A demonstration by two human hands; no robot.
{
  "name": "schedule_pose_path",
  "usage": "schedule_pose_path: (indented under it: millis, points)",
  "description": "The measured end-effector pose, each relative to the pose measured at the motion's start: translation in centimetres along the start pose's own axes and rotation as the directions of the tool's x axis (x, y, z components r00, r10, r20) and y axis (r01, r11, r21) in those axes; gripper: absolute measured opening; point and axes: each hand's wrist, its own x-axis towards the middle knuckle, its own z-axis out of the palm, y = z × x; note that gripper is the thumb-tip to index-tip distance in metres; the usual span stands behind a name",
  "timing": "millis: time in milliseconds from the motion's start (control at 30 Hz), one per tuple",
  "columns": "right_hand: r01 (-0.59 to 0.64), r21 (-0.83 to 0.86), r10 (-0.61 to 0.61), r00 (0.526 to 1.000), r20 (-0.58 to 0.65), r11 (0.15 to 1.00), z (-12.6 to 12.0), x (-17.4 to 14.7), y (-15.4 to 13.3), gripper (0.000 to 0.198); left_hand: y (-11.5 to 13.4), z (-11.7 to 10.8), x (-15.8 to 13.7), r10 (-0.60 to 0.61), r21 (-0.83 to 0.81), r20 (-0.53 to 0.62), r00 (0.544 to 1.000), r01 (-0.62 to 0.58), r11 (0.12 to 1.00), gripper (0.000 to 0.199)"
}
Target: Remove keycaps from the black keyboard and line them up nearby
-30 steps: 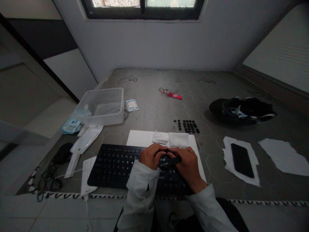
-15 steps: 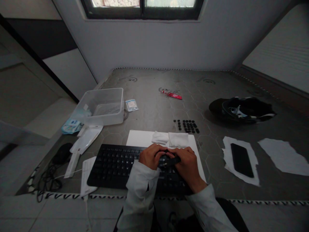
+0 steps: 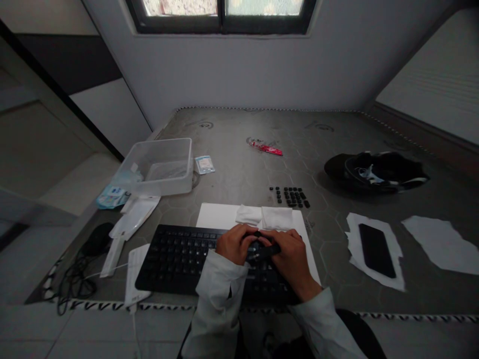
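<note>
Blk pc (image 3: 257, 234) prob. pinched betw L grip (image 3: 232, 245), R grip (image 3: 292, 253)

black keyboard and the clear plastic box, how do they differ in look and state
The keyboard is black and opaque, while the box is see-through. The keyboard is low and flat; the box has raised walls and an open top. The left hand and right hand are at the keyboard, whereas neither hand touches the box. Both are roughly rectangular.

keyboard (image 3: 174, 260) of matt plastic; box (image 3: 166, 188) of smooth, translucent plastic.
</note>
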Motion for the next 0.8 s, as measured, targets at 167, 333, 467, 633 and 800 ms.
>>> schedule_pose_path:
  millis: [167,333,467,633,800]
  points:
    - [-0.002,0.011,0.002,1.000,-0.006,1.000,-0.10,0.12,-0.06,0.015,0.25,-0.15,0.03,-0.019,-0.004,-0.002,1.000,0.019,1.000,0.013]
    - [0.015,0.029,-0.015,1.000,-0.008,0.999,-0.29,0.23,-0.22,0.018,0.35,-0.16,-0.09,-0.111,0.007,0.016,0.994,0.111,0.994,0.011]
    - [0.034,0.037,-0.034,0.999,-0.007,0.999,-0.33,0.26,-0.20,0.019,0.43,-0.09,-0.17,-0.171,0.023,0.003,0.985,0.171,0.985,0.009]
    - [0.029,0.041,-0.029,1.000,-0.006,0.999,-0.22,0.20,-0.04,0.019,0.40,0.02,-0.21,-0.174,0.035,-0.001,0.985,0.174,0.984,0.012]
    - [0.006,0.045,-0.007,1.000,0.005,0.999,-0.16,0.11,0.02,0.019,0.28,0.07,-0.20,-0.165,0.035,0.006,0.986,0.165,0.986,0.013]
